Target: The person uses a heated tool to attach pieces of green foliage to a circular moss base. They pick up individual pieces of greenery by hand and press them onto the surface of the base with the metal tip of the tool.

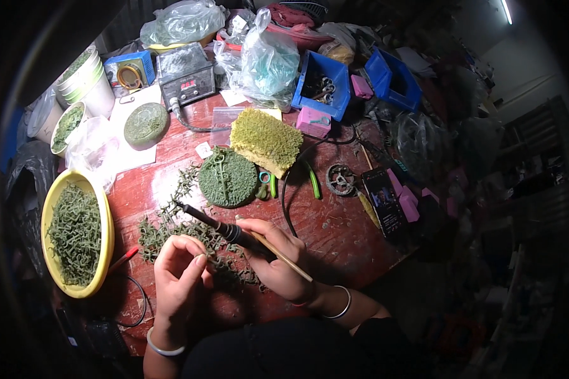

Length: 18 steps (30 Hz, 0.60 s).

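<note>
My right hand [278, 262] grips a black pen-shaped iron [202, 218] and a thin wooden stick [291, 262]; my left hand's [177, 271] fingertips pinch together (on what, I can't tell). At twelve o'clock, one branched piece [221, 170] on the green disc [241, 189] looks done. Plenty seems left: loose green pieces [155, 237] at eleven, more filling the yellow bowl [108, 237] at nine.

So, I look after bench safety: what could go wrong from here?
The right hand holds both a black pen-shaped tool and a wooden stick; either might slip. The tool's tip appears close to the left hand, so, if hot, it could burn. The black cord loops across the red table and might snag.
</note>
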### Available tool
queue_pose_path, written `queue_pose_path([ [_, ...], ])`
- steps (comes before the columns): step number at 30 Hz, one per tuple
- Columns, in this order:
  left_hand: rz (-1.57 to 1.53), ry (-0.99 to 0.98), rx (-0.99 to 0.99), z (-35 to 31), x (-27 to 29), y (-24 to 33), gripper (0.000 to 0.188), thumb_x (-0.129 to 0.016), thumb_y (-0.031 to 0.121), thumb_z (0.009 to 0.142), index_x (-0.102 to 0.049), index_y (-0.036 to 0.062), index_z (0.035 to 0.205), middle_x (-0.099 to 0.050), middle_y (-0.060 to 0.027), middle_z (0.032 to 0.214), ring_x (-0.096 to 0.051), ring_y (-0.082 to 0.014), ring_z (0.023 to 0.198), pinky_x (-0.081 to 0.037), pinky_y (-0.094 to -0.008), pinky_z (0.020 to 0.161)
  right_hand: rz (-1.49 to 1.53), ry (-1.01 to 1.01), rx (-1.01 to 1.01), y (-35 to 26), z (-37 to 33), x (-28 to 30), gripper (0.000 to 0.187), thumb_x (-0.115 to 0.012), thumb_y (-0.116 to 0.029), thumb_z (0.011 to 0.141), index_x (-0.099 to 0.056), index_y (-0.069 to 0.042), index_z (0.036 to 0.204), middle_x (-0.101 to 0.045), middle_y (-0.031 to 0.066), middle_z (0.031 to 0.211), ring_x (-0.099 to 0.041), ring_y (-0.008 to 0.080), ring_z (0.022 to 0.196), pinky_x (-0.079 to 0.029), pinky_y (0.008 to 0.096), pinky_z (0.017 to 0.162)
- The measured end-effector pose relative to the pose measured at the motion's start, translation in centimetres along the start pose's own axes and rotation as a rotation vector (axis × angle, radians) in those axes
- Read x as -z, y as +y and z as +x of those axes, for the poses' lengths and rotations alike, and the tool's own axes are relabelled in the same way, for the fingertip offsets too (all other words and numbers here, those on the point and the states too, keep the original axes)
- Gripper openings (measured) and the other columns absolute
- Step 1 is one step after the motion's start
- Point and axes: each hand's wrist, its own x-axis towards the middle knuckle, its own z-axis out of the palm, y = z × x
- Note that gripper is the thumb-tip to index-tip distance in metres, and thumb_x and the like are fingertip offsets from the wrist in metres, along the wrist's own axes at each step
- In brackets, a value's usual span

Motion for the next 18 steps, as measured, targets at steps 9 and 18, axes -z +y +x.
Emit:
queue_pose_path([
  [9,-0.293,0.060,0.205,0.0,-0.1,-0.1,0.014,-0.063,0.000,0.094,-0.053,0.0006,0.104,-0.057,-0.0118,0.105,-0.067,-0.0209,0.088,-0.059,-0.0324,0.075,0.343,-0.240,0.005,-0.4,0.1,0.5,0.037,-0.076,-0.003,0.084,-0.060,-0.001,0.117,-0.070,0.0149,0.103,-0.072,0.0260,0.091,-0.056,0.0329,0.074],
  [18,-0.109,-0.035,0.250,-0.1,0.4,-0.3,0.013,-0.068,0.000,0.091,-0.060,0.0024,0.101,-0.065,-0.0048,0.094,-0.063,-0.0113,0.080,-0.053,-0.0251,0.068,0.265,-0.209,0.037,-0.1,0.3,0.8,0.035,-0.075,0.000,0.083,-0.061,-0.001,0.115,-0.069,0.0146,0.100,-0.071,0.0249,0.086,-0.055,0.0325,0.071],
])
